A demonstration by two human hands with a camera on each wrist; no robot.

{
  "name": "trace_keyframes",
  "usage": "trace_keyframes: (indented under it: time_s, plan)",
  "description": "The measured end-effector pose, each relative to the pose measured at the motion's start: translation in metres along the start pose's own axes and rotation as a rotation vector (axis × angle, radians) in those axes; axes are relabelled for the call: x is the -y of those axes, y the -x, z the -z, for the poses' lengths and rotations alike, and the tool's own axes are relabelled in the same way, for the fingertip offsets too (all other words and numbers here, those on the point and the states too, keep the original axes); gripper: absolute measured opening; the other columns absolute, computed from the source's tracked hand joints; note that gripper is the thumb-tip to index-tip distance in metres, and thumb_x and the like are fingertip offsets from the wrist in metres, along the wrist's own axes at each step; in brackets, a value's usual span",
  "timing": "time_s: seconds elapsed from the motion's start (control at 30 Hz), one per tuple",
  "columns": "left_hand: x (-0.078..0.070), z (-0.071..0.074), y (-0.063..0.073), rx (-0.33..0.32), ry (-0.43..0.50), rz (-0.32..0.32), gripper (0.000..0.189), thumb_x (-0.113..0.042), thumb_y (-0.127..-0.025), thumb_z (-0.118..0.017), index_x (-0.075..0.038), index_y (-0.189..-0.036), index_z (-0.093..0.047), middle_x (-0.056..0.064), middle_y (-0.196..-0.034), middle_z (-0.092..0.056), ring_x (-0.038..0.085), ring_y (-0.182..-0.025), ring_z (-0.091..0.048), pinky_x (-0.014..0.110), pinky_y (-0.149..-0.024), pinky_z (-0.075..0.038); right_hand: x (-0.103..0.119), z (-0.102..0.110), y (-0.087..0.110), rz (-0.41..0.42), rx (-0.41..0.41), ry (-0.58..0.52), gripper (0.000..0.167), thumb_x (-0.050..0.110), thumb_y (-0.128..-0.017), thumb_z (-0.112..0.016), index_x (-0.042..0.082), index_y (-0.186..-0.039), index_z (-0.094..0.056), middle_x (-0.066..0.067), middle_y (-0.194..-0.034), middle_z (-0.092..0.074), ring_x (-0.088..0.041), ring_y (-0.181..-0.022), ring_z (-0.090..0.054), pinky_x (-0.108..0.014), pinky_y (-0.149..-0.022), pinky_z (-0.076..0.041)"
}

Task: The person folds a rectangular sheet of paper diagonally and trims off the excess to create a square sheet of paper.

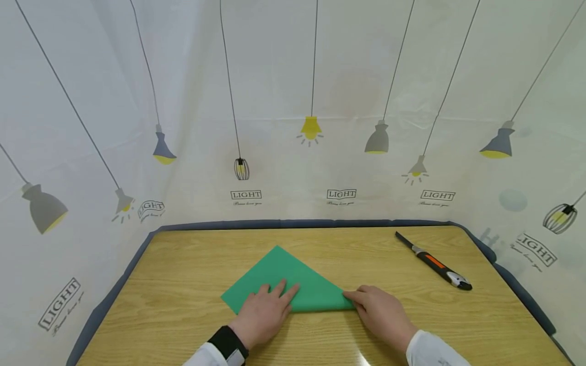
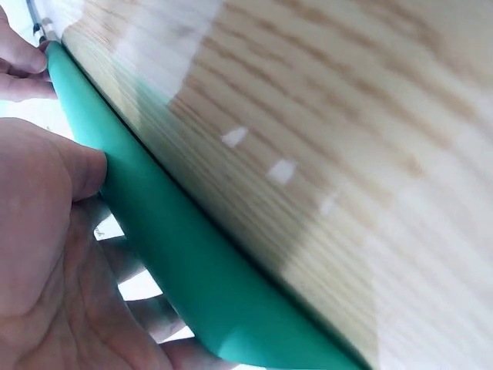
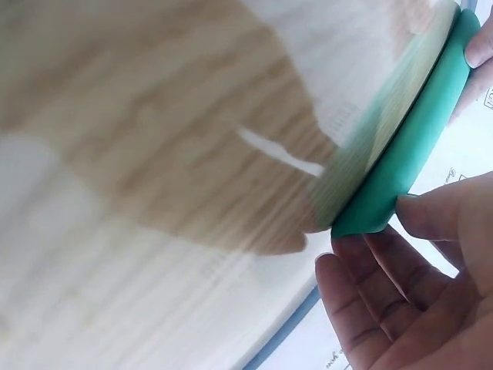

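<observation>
A sheet of green paper (image 1: 293,284), folded over with a rounded fold along its near edge, lies on the wooden table. Its far corner points away from me. My left hand (image 1: 265,310) rests on the paper's left part with fingers spread; in the left wrist view the thumb (image 2: 88,166) touches the fold. At the paper's right corner, my right hand (image 1: 382,312) pinches the end of the fold between thumb and fingers. The right wrist view shows the rounded green fold (image 3: 416,139) ending at this right hand (image 3: 424,285).
A utility knife (image 1: 435,263) with a black and orange handle lies at the table's right, its blade end pointing to the back left. A dark padded border (image 1: 297,223) edges the wooden tabletop (image 1: 183,264). Behind rises a white curtain (image 1: 274,76) printed with lamps.
</observation>
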State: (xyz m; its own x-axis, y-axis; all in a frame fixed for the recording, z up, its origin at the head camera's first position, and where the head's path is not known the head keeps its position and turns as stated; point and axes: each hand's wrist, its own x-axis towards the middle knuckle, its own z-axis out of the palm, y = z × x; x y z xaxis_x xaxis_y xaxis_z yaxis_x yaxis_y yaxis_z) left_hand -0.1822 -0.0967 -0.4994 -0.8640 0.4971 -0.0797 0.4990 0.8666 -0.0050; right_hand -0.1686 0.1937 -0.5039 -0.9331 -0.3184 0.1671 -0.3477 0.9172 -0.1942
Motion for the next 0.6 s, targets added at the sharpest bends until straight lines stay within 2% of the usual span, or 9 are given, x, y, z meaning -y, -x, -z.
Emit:
trace_keyframes:
  time_s: [0.17, 0.4, 0.6]
  plan:
    - [-0.0008, 0.0012, -0.0012, 0.002, -0.033, -0.014, 0.051, -0.038, -0.104, -0.044, -0.038, -0.153, -0.029, 0.004, -0.153, -0.043, 0.037, -0.124, -0.054, 0.053, -0.078, -0.057, 0.0014, -0.0001, -0.0032, 0.003, 0.018, 0.012, 0.028, 0.021, -0.092, -0.067, 0.028, -0.119, -0.072, 0.015, -0.091, -0.066, -0.004, -0.08, -0.062, -0.025, -0.067, -0.053]
    - [-0.0045, 0.0019, -0.0001, -0.012, 0.008, 0.011, 0.053, -0.051, -0.1, -0.044, -0.032, -0.149, -0.041, 0.007, -0.15, -0.047, 0.038, -0.124, -0.052, 0.059, -0.082, -0.053, 0.0048, -0.0004, -0.0049, -0.015, 0.033, 0.02, 0.027, 0.021, -0.092, -0.068, 0.026, -0.118, -0.073, 0.013, -0.09, -0.065, -0.005, -0.079, -0.062, -0.026, -0.065, -0.052]
    - [-0.004, 0.0018, 0.0006, -0.039, -0.007, 0.002, 0.051, -0.049, -0.099, -0.049, -0.03, -0.146, -0.047, 0.009, -0.145, -0.051, 0.037, -0.121, -0.055, 0.057, -0.079, -0.055, 0.0057, -0.002, -0.0026, -0.044, -0.002, 0.033, 0.026, 0.022, -0.09, -0.07, 0.027, -0.116, -0.073, 0.013, -0.09, -0.067, -0.006, -0.081, -0.062, -0.028, -0.067, -0.054]
